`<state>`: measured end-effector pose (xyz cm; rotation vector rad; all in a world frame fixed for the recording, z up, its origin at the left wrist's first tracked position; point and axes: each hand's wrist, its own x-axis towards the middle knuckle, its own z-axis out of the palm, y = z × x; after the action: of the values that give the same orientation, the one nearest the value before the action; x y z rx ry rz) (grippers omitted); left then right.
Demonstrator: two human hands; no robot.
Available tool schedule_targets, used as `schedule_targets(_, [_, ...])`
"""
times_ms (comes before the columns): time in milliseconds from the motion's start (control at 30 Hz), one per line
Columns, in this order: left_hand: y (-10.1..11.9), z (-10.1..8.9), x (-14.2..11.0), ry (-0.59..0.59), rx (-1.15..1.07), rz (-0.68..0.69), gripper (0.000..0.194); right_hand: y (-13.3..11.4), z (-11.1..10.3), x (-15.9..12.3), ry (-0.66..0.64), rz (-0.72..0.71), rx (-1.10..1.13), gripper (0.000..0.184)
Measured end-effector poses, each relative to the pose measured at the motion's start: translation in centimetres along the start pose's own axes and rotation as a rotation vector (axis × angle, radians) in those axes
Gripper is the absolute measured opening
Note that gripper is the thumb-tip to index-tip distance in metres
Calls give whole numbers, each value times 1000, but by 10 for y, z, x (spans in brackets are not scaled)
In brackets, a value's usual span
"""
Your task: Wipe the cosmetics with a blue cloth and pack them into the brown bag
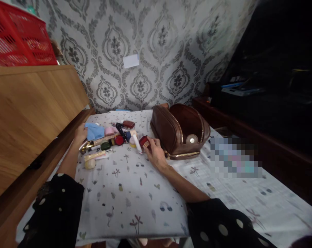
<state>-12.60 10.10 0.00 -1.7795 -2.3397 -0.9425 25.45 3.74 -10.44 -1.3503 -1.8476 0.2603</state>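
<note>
My right hand point(156, 153) is closed on a small dark red case with a gold-coloured patch point(144, 140), just left of the brown cosmetic bag point(163, 125). The bag stands unzipped, its flap folded open at the front. At the left end of a cosmetics pile, my left hand point(80, 135) touches a light blue cloth point(94, 132); its fingers are mostly hidden. Beside the cloth are a pink item point(109, 131), a round red container point(118, 139) and a dark green one point(105, 145). A white tube point(137, 144) lies near the red case.
A patterned white cloth point(135, 193) covers the surface. On the left rises a wooden cabinet point(37, 100) with a red plastic basket point(21, 38) on top. Patterned wallpaper is behind, and a dark wooden edge point(261, 151) runs along the right. A blurred patch point(235, 158) hides something.
</note>
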Motion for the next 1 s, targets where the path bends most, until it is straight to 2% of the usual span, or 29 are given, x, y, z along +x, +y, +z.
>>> schedule_targets(100, [17,-4,-25,40,27,51,26,0,-1,0,-13,3,-15,49])
schedule_targets(233, [40,3,-90,40,48,167,25,-3,-4,1,-84,-47,-12,49])
schedule_targets(367, [77,16,-157,-62,23,659,28,-7,-5,1,-100,-65,-28,50])
schedule_targets(400, [88,21,-168,-100,40,741,29,-7,-4,0,-104,-59,-30,51])
schedule_targets(467, [110,30,-182,-147,53,819,31,-7,-3,0,-103,-51,-13,52])
schedule_targets(567, [131,45,-186,-266,166,966,40,-2,0,0,-51,-43,46,50])
schedule_targets(667, [135,57,-179,-316,259,947,44,4,4,1,38,-2,101,50])
schedule_targets(767, [127,63,-170,-264,285,902,41,9,6,3,69,29,151,55])
schedule_targets(933, [118,62,-153,-159,230,936,31,4,1,2,30,110,241,63])
schedule_targets(1000, [115,59,-142,-126,212,900,27,0,-5,0,-5,145,280,63])
